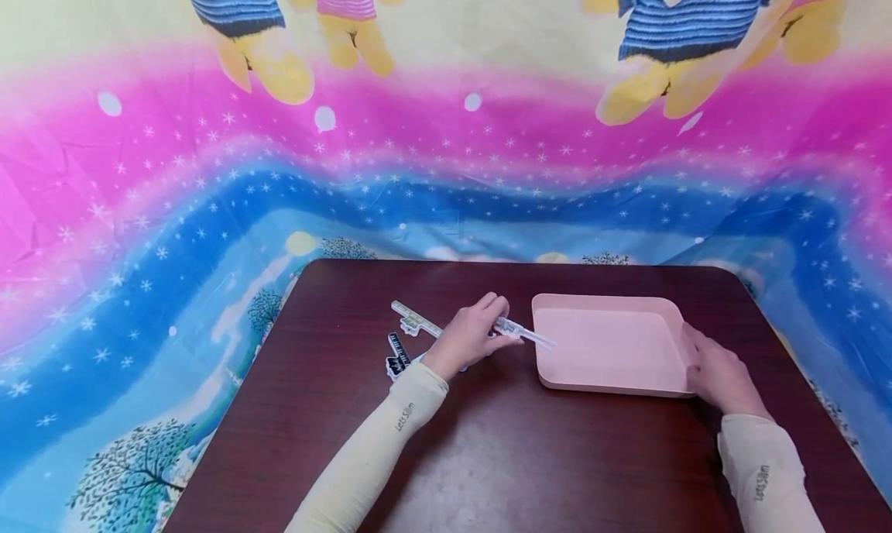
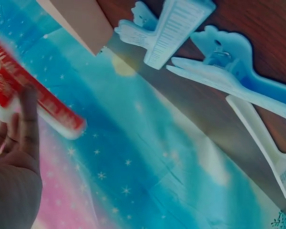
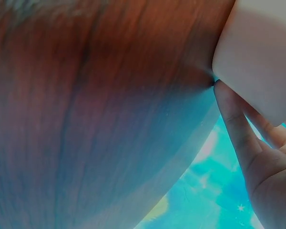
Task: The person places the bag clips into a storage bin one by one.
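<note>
The hands work at either end of a tray: the left hand (image 1: 468, 336) pinches a spring clip (image 1: 512, 329) between thumb and fingers, while the right hand (image 1: 725, 370), fingers fairly straight, rests against the right end of the pink tray (image 1: 606, 386). The clip's far tip overlaps the tray's left edge. From the head it looks pale; the left wrist view alone shows its red face with white markings, blurred. That view also shows three more clips lying near, including a white clip (image 2: 255, 129) mostly hidden from the head, where a pale keyboard-patterned clip (image 1: 416, 318) and a black keyboard-patterned clip (image 1: 397, 353) lie on the dark wood tabletop (image 1: 488, 455). Both cream sleeves (image 1: 376, 448) read "LetsSlim"; script on the clips is too small to read.
</note>
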### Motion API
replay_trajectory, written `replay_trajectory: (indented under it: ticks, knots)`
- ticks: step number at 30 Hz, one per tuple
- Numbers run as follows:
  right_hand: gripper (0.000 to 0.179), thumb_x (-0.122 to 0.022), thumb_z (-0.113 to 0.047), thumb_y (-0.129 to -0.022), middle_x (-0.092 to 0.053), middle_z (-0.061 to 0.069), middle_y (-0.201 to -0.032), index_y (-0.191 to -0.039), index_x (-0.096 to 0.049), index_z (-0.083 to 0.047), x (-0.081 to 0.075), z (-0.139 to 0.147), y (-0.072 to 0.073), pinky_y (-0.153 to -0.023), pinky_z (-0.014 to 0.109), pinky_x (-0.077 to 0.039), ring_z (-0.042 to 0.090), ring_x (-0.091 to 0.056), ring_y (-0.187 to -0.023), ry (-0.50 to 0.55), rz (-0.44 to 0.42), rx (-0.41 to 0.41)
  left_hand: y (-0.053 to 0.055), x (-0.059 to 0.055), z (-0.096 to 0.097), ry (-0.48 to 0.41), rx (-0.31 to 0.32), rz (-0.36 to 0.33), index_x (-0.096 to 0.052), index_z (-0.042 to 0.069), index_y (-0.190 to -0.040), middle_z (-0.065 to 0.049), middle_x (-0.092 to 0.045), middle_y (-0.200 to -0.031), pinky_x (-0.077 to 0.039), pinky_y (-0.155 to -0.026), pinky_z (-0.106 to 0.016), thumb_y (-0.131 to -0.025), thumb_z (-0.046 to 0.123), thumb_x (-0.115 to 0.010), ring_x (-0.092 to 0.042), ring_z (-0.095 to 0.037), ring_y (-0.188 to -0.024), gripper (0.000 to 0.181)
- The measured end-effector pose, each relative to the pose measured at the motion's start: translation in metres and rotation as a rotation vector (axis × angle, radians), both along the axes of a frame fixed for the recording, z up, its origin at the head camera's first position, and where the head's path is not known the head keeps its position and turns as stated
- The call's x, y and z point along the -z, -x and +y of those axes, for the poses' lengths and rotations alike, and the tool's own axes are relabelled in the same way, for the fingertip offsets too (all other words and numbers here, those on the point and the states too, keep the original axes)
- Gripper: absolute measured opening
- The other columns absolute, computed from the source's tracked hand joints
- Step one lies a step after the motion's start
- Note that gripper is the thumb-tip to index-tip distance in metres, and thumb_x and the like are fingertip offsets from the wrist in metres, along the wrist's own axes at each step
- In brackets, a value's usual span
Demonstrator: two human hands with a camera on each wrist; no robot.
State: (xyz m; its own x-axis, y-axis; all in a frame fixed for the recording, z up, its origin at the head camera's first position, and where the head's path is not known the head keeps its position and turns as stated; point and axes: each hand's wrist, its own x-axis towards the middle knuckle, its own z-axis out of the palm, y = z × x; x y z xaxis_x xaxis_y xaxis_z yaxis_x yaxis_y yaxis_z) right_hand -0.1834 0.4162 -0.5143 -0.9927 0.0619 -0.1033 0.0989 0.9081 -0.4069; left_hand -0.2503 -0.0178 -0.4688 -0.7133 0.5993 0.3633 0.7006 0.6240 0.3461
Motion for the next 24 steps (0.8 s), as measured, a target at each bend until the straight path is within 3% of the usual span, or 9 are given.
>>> replay_trajectory:
  ticks: [5,12,18,24]
  knots:
    - [0.08,-0.052,0.004,-0.09,-0.03,0.046,-0.151,-0.161,-0.016,0.005,0.0014,0.0001,-0.0001,-0.104,0.077,-0.034,0.068,-0.035,-0.131,0.003,-0.002,0.007,-0.0005,0.0042,-0.0009,0.011,0.02,0.036,-0.057,0.017,-0.105,-0.004,-0.061,-0.094,-0.049,-0.065,-0.022,-0.096,0.044,-0.073,-0.055,-0.009,-0.066,0.033]
    - [0.081,-0.052,0.004,-0.09,-0.03,0.046,-0.151,-0.161,-0.014,0.005,0.0017,0.0016,-0.0007,-0.104,0.077,-0.035,0.067,-0.036,-0.13,0.007,-0.019,0.011,0.0005,0.0054,-0.0002,-0.001,0.009,0.073,-0.061,0.02,-0.112,0.003,-0.058,-0.094,-0.05,-0.068,-0.023,-0.101,0.042,-0.067,-0.054,-0.009,-0.068,0.025]
    - [0.08,-0.052,0.003,-0.087,-0.034,0.047,-0.148,-0.16,-0.018,0.007,0.001,-0.0008,-0.0013,-0.102,0.075,-0.038,0.065,-0.041,-0.127,0.017,0.009,0.004,0.0016,0.003,0.0005,-0.056,-0.031,-0.041,-0.056,0.017,-0.105,0.003,-0.06,-0.088,-0.048,-0.067,-0.021,-0.102,0.041,-0.064,-0.055,-0.01,-0.072,0.025]
    - [0.079,-0.053,0.003,-0.087,-0.035,0.047,-0.148,-0.159,-0.02,0.008,-0.0006,-0.0037,-0.0011,-0.102,0.075,-0.038,0.064,-0.042,-0.126,0.024,0.02,-0.005,0.002,0.0025,-0.001,-0.116,-0.053,-0.15,-0.058,0.015,-0.11,0.003,-0.065,-0.087,-0.05,-0.068,-0.02,-0.104,0.038,-0.063,-0.058,-0.009,-0.074,0.024]
